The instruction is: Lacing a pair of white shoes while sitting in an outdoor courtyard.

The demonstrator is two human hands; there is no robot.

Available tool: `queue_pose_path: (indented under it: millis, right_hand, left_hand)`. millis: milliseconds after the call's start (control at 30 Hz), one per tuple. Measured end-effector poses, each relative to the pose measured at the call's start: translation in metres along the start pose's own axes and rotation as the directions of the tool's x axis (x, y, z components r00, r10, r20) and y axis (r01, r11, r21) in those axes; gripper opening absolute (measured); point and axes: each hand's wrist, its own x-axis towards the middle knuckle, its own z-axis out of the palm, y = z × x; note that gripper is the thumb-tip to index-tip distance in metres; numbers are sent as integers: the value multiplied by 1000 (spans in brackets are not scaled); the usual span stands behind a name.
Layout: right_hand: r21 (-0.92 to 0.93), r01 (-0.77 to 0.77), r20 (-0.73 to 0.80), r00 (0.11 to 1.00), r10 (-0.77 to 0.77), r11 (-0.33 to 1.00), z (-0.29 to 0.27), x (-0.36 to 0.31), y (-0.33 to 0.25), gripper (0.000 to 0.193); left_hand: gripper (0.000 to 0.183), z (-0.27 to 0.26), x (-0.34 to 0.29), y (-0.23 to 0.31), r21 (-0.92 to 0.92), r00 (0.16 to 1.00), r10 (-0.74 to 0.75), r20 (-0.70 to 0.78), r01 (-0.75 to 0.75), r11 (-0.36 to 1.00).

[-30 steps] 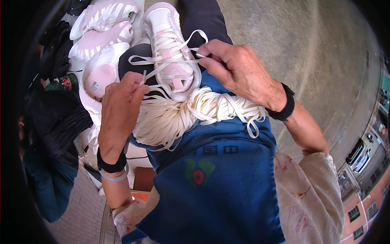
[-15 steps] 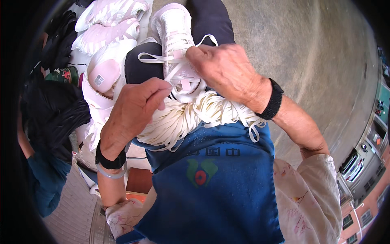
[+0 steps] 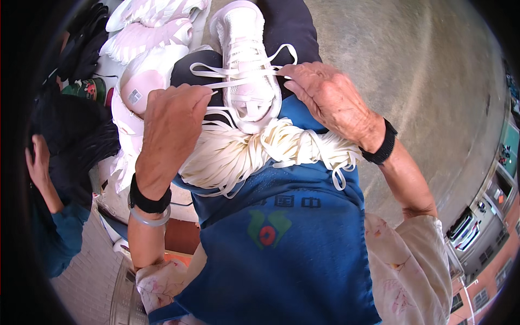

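A white and pale pink sneaker (image 3: 244,32) rests across my dark-clad lap, its toe pointing away from me. My left hand (image 3: 172,127), at the shoe's left side, pinches one end of a white shoelace (image 3: 223,84). On the other side, my right hand (image 3: 331,97) is closed on the lace too. Between them the lace runs taut across the shoe's upper, with loose loops standing out to both sides. Just below the heel, a thick bundle of cream-white shoelaces (image 3: 230,157) lies over my blue apron (image 3: 287,271).
Several more white-and-pink sneakers (image 3: 146,46) are piled at the left, one showing its pink insole (image 3: 142,89). Beyond them sits another person with dark hair; that person's hand (image 3: 39,160) shows at the far left. Concrete floor (image 3: 411,70) spreads to the right.
My hands have moved apart, the left one up and leftward and the right one rightward, stretching the lace across the shoe. At the left, the other person's hand has come into view.
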Motion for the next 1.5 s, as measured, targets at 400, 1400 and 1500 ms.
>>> queue_pose_path:
  millis: [400, 1400, 1500]
  right_hand:
    - [111, -43, 169, 985, 24, 993, 9, 33, -51, 11]
    - [-8, -172, -15, 985, 172, 985, 45, 49, -47, 10]
    - [-1, -184, -31, 982, 184, 983, 46, 49, -46, 9]
  left_hand:
    - [11, 7, 6, -3, 87, 998, 28, 57, -33, 996]
    - [9, 22, 14, -29, -32, 986, 156, 61, -155, 987]
    - [11, 20, 13, -26, -61, 991, 129, 21, -128, 990]
